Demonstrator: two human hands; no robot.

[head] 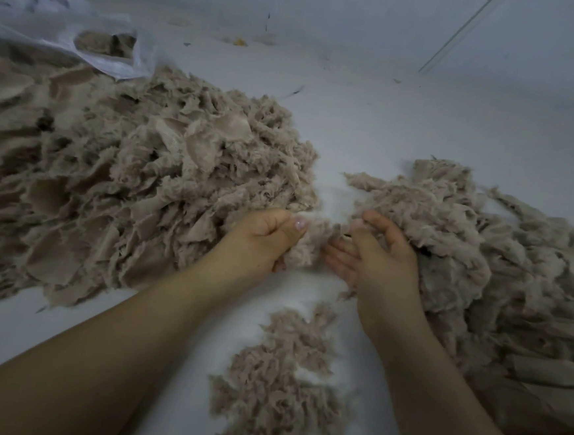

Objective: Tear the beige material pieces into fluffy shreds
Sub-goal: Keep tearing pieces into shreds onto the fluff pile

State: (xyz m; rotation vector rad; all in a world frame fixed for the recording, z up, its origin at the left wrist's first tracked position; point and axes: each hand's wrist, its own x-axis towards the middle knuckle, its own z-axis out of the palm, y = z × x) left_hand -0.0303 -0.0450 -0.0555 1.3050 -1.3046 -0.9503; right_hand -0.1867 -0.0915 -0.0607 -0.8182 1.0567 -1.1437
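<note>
1. Beige material piece (pixel 306 241): in the head view, a small wad held between the two hands, above the pale surface (pixel 371 128) (floor or counter, I cannot tell), in the gap between the two big heaps.
2. The left hand (pixel 263 237) has its fingers curled and thumb pressed onto the wad's left end, gripping it. The right hand (pixel 378 255) lies palm-up with fingers fairly straight and loosely spread, thumb pinching the wad's right edge against them; its back touches the right heap.
3. The large pile (pixel 126 187) on the left looks mostly like flat, untorn pieces. The right heap (pixel 481 267) and the small clump (pixel 283 381) near the forearms look fluffier, so I judge those as finished shreds. A white bag (pixel 70 32) with more beige stuff lies far left.
4. Risks, as I judge them: the right hand's light pinch may slip as the pull begins, leaving the wad whole. Loose fibres could also drift into the untorn pile, mixing done with undone, since the heaps lie close.
</note>
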